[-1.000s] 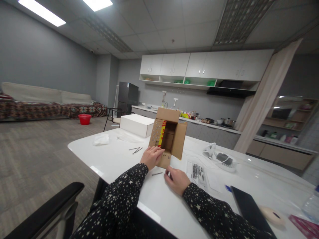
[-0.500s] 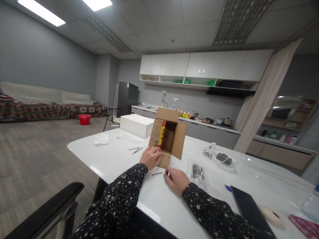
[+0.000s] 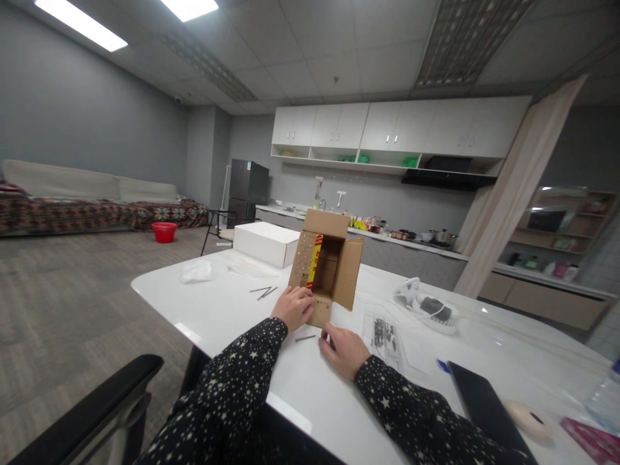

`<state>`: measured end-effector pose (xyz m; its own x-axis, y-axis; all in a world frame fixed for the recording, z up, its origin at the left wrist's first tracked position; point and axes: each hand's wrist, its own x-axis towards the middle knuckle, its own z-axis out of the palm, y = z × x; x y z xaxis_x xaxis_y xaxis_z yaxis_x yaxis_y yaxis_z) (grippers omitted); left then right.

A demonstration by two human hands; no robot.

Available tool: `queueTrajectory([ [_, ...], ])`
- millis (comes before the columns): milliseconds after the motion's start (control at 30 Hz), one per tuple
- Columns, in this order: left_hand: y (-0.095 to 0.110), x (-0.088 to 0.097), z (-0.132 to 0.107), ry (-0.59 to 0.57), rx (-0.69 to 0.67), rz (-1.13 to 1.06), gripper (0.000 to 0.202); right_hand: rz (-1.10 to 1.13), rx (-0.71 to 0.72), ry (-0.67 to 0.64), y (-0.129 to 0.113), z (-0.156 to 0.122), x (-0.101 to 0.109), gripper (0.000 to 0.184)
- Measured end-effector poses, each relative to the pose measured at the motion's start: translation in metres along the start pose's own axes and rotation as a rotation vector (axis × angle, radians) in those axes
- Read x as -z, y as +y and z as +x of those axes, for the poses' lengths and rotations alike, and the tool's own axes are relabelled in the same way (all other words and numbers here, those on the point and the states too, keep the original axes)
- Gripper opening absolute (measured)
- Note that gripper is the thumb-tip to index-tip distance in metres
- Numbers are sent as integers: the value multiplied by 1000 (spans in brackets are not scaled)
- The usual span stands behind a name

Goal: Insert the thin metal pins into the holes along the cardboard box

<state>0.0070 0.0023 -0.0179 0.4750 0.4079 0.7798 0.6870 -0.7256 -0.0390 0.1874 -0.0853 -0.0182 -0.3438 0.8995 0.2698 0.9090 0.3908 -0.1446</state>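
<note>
A brown cardboard box (image 3: 333, 261) stands tilted on the white table, its open mouth facing me and its flaps folded out. Yellow and red tape runs down its left side, where rows of small shiny spots show. My left hand (image 3: 293, 307) is closed against the box's lower left edge, fingers bent over the front flap. At the bottom corner of that flap rests my right hand (image 3: 345, 351), its fingers curled; whatever is between them is hidden. A loose screw-like metal piece (image 3: 305, 338) lies between my hands, and several similar pieces (image 3: 266, 293) lie farther left.
A white box (image 3: 266, 243) stands behind on the table (image 3: 194, 310), with crumpled white plastic (image 3: 196, 272) to its left. Rightward lie a clear bag of dark small parts (image 3: 383, 336), a white corded device (image 3: 436, 311), a black flat object (image 3: 484, 400) and a bottle (image 3: 605, 397).
</note>
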Motion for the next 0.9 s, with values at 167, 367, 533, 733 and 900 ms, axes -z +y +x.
queueTrajectory([
  [167,1,1,0,-38,19,1,19,5,2,5,0,0,0,14],
  [367,1,2,0,-93,46,7,21,0,1,7,0,0,0,14],
  [533,2,3,0,-127,59,17,22,9,6,15,1,0,-1,13],
  [733,3,2,0,-143,70,25,23,5,-2,8,0,-1,0,13],
  [900,4,2,-1,-153,73,39,25,3,1,8,0,0,-1,12],
])
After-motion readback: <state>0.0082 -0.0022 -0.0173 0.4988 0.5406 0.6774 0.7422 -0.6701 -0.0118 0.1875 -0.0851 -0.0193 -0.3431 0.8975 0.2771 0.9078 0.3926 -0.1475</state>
